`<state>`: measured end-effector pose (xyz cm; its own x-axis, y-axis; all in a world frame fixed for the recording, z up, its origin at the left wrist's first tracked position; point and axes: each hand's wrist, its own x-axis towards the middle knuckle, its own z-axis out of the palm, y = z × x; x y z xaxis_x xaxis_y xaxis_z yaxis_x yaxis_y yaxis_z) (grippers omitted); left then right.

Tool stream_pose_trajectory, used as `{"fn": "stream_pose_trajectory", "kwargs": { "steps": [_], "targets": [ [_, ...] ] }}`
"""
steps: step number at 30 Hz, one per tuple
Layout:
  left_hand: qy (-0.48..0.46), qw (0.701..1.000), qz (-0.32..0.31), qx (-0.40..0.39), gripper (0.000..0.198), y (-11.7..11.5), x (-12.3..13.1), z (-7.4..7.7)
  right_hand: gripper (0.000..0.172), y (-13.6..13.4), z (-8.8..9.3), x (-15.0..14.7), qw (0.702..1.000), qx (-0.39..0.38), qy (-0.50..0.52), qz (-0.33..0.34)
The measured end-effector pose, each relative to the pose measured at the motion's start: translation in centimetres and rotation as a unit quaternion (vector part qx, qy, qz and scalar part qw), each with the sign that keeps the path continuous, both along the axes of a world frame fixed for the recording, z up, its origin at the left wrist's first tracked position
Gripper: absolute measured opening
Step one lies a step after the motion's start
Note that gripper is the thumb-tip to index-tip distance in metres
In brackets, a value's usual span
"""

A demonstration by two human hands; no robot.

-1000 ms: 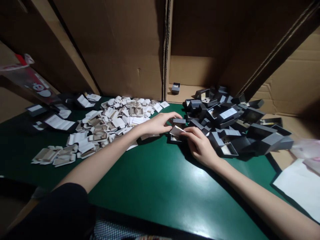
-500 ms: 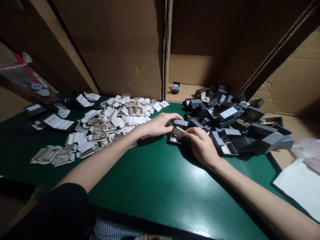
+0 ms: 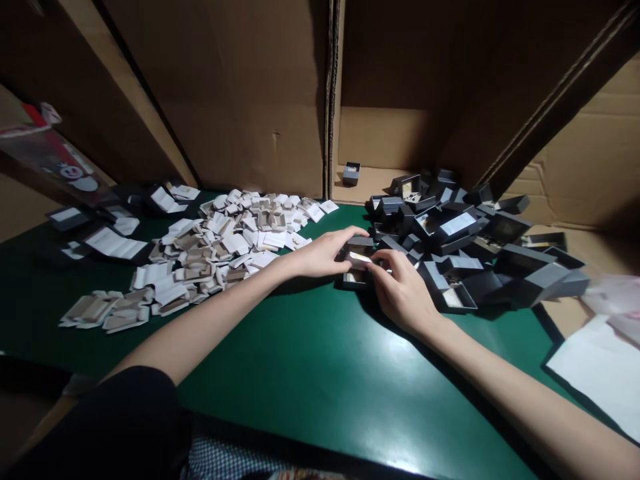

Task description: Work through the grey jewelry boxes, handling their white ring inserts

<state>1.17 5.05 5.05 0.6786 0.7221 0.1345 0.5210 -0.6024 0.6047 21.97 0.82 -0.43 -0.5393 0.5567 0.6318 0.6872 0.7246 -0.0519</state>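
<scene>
Near the middle of the green table [image 3: 320,373] stands a small dark box [image 3: 356,283], its lid raised at the back. My left hand [image 3: 327,253] grips the box from its left side, fingers over the lid and thumb near the front. From the right, my right hand [image 3: 400,283] pinches a small white card insert [image 3: 359,259] between thumb and fingertips. The insert is tilted over the open box, between lid and base. How far it sits inside cannot be made out.
White folded card inserts [image 3: 233,243] lie heaped on the left. Open dark boxes [image 3: 457,227] are piled on the right, with more at the far left. One small box [image 3: 351,174] stands by the cardboard wall [image 3: 250,100]. White paper [image 3: 597,373] lies at the right edge.
The white insert has turned from slanted to nearly level and sits more squarely over the box. The box is straighter, and my left hand has moved slightly closer around it.
</scene>
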Motion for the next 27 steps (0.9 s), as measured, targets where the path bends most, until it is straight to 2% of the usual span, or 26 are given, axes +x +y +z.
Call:
{"fn": "stream_pose_trajectory", "kwargs": {
  "steps": [4,11,20,27],
  "targets": [
    [-0.005,0.999,0.031,0.022,0.049,-0.18,0.47,-0.41,0.030,0.01,0.02,0.08,1.000,-0.003,0.003,-0.006],
    [-0.011,0.999,0.040,0.032,0.046,-0.07,0.52,-1.06,0.034,-0.30,0.53,0.08,0.996,-0.035,-0.030,0.079],
    [-0.012,1.000,0.026,0.014,0.047,-0.09,0.49,-0.85,0.032,-0.22,0.37,-0.09,0.994,-0.032,-0.076,0.067],
    [-0.009,0.999,0.030,-0.006,0.047,-0.11,0.39,-0.67,0.031,-0.08,0.29,-0.10,0.993,-0.045,-0.056,0.090]
  ]
}}
